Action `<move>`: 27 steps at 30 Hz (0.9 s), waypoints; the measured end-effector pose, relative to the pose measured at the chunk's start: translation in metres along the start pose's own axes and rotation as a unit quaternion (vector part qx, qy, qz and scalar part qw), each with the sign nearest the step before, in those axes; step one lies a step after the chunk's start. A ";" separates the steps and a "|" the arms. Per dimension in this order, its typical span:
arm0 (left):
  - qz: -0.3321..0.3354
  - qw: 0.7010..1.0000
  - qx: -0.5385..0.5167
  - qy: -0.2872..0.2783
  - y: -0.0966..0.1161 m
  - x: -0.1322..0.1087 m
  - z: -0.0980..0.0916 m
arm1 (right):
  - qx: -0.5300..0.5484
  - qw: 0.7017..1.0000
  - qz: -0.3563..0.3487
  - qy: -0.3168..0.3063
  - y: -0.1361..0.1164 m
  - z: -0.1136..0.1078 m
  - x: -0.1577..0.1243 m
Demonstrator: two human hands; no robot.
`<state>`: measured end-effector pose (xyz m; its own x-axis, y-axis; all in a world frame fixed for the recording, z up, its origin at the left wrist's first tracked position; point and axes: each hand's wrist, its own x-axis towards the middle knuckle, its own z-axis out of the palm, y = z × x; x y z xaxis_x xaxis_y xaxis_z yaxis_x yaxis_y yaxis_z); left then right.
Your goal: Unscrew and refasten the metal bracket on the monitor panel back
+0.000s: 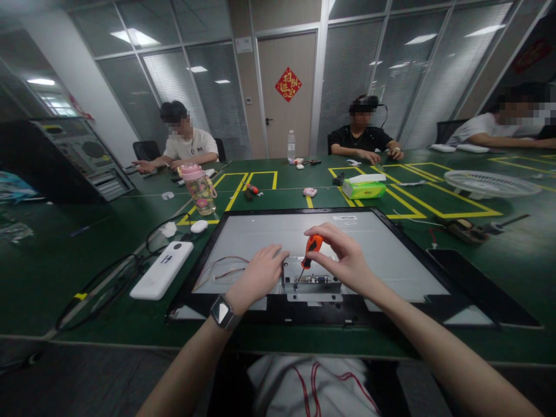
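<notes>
My right hand [347, 258] grips an orange-and-black screwdriver [313, 249] from above, between thumb and fingers. Its shaft slants down, and the tip meets the lower left of a metal bracket [313, 297] with connector ports along its side. This bracket sits on the back of a flat display panel [391, 255], grey with a black frame. My left hand [260, 269] lies stretched out over the panel, its fingertips at the bracket's left edge. Thin wires [221, 266] run over the panel beside that hand. A smartwatch [223, 313] is on my left wrist.
Left of the panel are a white power bank [163, 269] and a coiled black cable [102, 289]. A pink-lidded bottle [200, 191], green tissue pack [364, 188] and white fan grille [490, 182] stand beyond. A black slab [482, 284] lies right. Several people sit across the table.
</notes>
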<state>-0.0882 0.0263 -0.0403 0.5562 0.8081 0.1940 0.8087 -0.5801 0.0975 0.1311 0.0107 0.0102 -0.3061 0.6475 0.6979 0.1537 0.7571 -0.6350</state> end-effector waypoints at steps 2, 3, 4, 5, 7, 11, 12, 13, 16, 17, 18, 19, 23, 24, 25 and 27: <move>0.003 1.000 -0.002 0.001 -0.001 0.000 0.001 | 0.023 0.999 0.017 -0.016 -0.002 -0.001 0.000; 0.004 1.000 -0.003 0.002 -0.001 0.000 0.001 | 0.044 0.998 0.029 -0.023 -0.003 -0.001 -0.001; 0.004 1.000 -0.003 0.004 -0.002 0.000 0.002 | 0.062 0.997 0.041 -0.025 -0.003 0.000 -0.001; 0.004 1.000 -0.002 0.004 -0.002 0.000 0.002 | 0.070 0.996 0.048 -0.019 -0.003 0.000 -0.001; 0.004 1.000 -0.001 0.007 -0.003 0.000 0.002 | 0.051 0.998 0.041 0.012 -0.002 0.001 0.000; 0.004 1.000 0.003 0.007 -0.002 -0.001 0.002 | -0.005 0.999 0.012 0.043 0.000 0.000 0.001; 0.004 1.000 0.003 0.005 -0.001 -0.001 0.001 | 0.005 0.999 0.016 0.032 -0.001 0.000 0.001; 0.003 1.000 0.004 0.003 -0.001 0.000 0.001 | 0.026 0.999 0.024 0.015 -0.002 -0.001 0.001; 0.000 1.000 0.002 0.003 0.000 0.000 0.000 | 0.096 0.994 0.057 -0.019 -0.004 0.000 0.001; -0.001 1.000 0.000 0.004 0.000 -0.001 0.000 | 0.101 0.993 0.063 -0.013 -0.004 0.000 0.001; -0.002 1.000 -0.001 0.005 0.000 -0.001 0.000 | 0.093 0.994 0.064 0.001 -0.004 0.001 0.000; -0.002 1.000 -0.002 0.006 0.000 -0.001 0.000 | 0.076 0.995 0.059 0.019 -0.003 0.001 0.000; 0.003 1.000 0.002 0.005 -0.001 -0.002 0.001 | 0.021 0.998 0.034 0.044 0.000 0.000 0.001; 0.004 1.000 0.004 0.005 -0.002 -0.002 0.001 | 0.031 0.998 0.039 0.028 0.000 -0.001 0.001; 0.004 1.000 0.006 0.006 -0.002 -0.001 0.001 | 0.052 0.997 0.048 0.009 -0.001 -0.002 0.001; 0.006 1.000 0.010 0.006 -0.002 -0.001 0.001 | 0.102 0.992 0.065 -0.026 -0.001 -0.003 0.000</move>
<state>-0.0901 0.0267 -0.0419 0.5629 0.8001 0.2071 0.8061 -0.5868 0.0760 0.1339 0.0104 0.0122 -0.3441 0.7295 0.5911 0.0040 0.6307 -0.7760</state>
